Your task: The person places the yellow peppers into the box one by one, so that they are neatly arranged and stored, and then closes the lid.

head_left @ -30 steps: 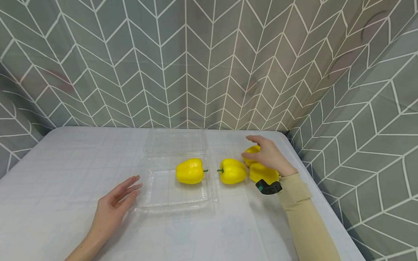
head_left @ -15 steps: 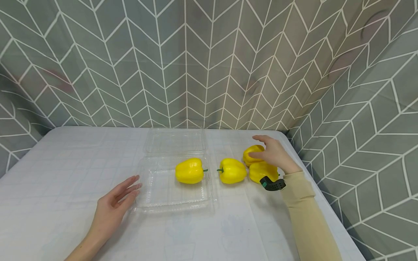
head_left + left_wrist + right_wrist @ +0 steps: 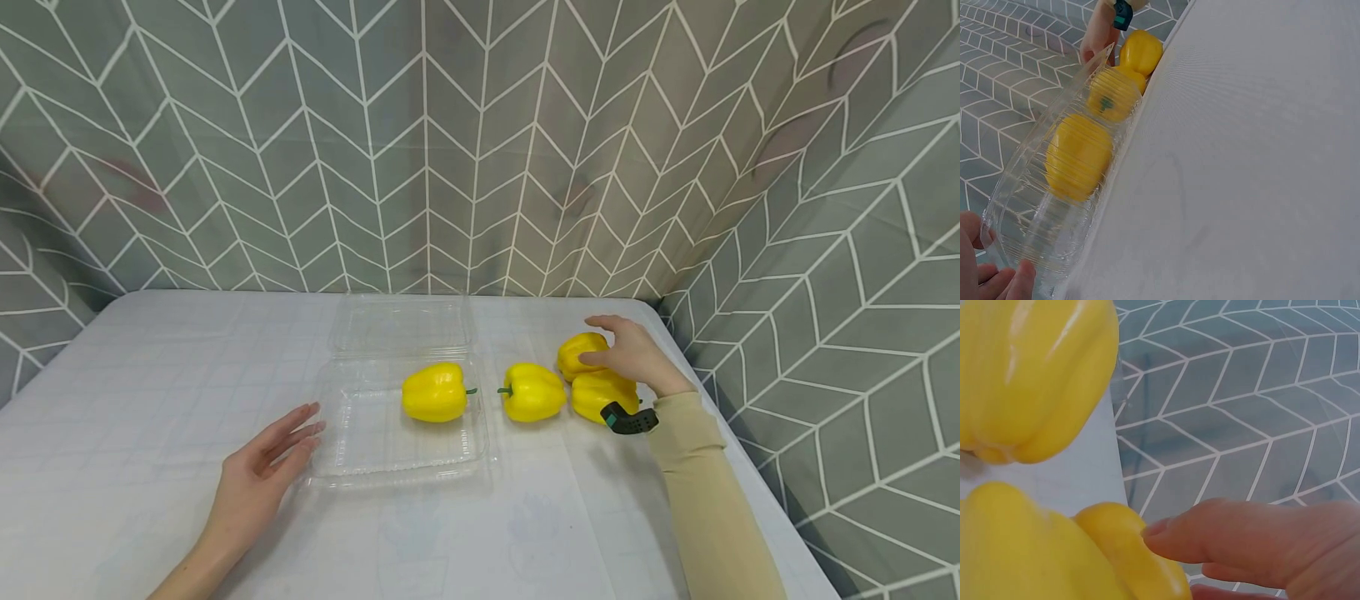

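Note:
A clear hinged plastic container point(image 3: 375, 457) lies with its lid point(image 3: 401, 321) folded back, and one yellow bell pepper point(image 3: 435, 392) rests inside. My left hand point(image 3: 258, 479) is at the container's left edge, fingers extended; in the left wrist view its fingertips point(image 3: 1022, 278) are against the clear wall. Another yellow bell pepper point(image 3: 533, 392) sits just right of the container. Further right are a back pepper point(image 3: 576, 354) and a front pepper point(image 3: 600, 393), side by side. My right hand point(image 3: 633, 354) is spread beside the back pepper, its thumb point(image 3: 1179, 534) touching or very close to it.
A white cloth point(image 3: 180, 367) covers the table. Grey curtains with a white chevron pattern point(image 3: 450, 150) hang behind and to the right. A dark wrist-worn device point(image 3: 628, 418) on my right arm partly overlaps the front pepper.
My right hand has shifted slightly right, uncovering more of the back pepper, which stays about where it was. The left hand and container have not visibly moved.

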The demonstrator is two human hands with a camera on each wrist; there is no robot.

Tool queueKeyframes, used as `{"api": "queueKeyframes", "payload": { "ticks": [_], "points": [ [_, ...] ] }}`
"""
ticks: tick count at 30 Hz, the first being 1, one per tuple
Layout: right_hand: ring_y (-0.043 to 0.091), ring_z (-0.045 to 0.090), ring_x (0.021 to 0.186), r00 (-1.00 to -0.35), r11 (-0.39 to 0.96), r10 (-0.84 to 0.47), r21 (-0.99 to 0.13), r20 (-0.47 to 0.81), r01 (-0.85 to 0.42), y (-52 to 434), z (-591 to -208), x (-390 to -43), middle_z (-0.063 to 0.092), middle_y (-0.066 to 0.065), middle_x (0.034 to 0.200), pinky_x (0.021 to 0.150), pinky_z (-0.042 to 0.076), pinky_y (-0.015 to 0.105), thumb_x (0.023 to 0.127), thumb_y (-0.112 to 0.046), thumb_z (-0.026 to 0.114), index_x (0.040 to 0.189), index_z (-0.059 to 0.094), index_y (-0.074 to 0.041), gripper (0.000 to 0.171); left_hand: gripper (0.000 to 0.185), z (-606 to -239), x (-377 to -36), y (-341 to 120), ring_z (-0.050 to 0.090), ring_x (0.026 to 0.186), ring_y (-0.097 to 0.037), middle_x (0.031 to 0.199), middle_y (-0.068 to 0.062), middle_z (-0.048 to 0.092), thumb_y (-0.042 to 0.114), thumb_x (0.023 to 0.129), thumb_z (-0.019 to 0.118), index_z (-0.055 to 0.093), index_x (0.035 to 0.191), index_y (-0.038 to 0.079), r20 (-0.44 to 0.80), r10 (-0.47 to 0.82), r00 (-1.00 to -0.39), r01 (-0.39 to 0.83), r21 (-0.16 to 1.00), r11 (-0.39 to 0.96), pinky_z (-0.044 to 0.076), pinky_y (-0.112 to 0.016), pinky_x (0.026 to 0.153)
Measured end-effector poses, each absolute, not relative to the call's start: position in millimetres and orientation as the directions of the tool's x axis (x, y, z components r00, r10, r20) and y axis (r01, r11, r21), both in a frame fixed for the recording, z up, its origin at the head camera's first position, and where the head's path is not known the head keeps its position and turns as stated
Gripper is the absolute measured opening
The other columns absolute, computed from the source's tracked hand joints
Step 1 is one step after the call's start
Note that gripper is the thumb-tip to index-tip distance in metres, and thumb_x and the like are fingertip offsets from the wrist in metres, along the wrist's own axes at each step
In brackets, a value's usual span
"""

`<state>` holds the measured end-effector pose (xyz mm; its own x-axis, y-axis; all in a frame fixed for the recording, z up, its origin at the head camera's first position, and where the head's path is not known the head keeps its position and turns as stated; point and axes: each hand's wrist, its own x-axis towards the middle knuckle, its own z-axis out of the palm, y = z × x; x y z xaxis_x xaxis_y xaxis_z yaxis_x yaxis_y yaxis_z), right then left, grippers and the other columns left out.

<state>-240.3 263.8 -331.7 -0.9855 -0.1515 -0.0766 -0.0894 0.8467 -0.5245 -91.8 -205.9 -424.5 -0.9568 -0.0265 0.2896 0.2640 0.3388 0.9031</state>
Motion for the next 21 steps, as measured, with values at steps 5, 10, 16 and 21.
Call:
{"api": "queueKeyframes", "payload": {
  "ticks": [5,10,16,21],
  "points": [
    [0.046,0.032,0.142,-0.982,0.85,-0.156,-0.521,-0.104,-0.08,264,-334,-241,0.037,0.026,0.155,0.115,0.033,0.063,0.092,-0.024,0.07,0.149,0.042,-0.001,0.067,0.046,-424,-92,-206,0.062,0.117,0.001,0.144,-0.008,0.058,0.008,0.099,0.062,0.051,0.144,0.006,0.288,-0.025,-0.957,0.263,0.904,0.337,0.051,-0.01,0.093],
    [0.047,0.034,0.141,-0.981,0.854,-0.157,-0.516,-0.116,-0.076,265,-336,-242,0.038,0.028,0.153,0.114,0.035,0.062,0.092,-0.024,0.07,0.149,0.041,0.0,0.068,0.046,-424,-92,-206,0.062,0.117,0.001,0.145,-0.009,0.057,0.008,0.1,0.061,0.051,0.145,0.005,0.285,-0.022,-0.958,0.262,0.905,0.335,0.051,-0.01,0.093],
    [0.046,0.038,0.137,-0.978,0.853,-0.169,-0.515,-0.119,-0.085,266,-340,-244,0.04,0.029,0.151,0.113,0.037,0.06,0.092,-0.024,0.069,0.15,0.038,0.002,0.071,0.046,-423,-92,-206,0.063,0.117,0.0,0.144,-0.009,0.058,0.008,0.099,0.061,0.051,0.144,0.005,0.291,-0.022,-0.957,0.267,0.904,0.333,0.051,-0.01,0.093],
    [0.044,0.041,0.135,-0.975,0.858,-0.165,-0.508,-0.147,-0.069,265,-342,-245,0.038,0.027,0.153,0.113,0.039,0.059,0.092,-0.025,0.069,0.151,0.037,0.0,0.072,0.046,-424,-92,-206,0.064,0.116,0.0,0.143,-0.011,0.058,0.006,0.099,0.062,0.052,0.144,0.004,0.297,-0.021,-0.955,0.274,0.904,0.327,0.051,-0.011,0.092]
  ]
}}
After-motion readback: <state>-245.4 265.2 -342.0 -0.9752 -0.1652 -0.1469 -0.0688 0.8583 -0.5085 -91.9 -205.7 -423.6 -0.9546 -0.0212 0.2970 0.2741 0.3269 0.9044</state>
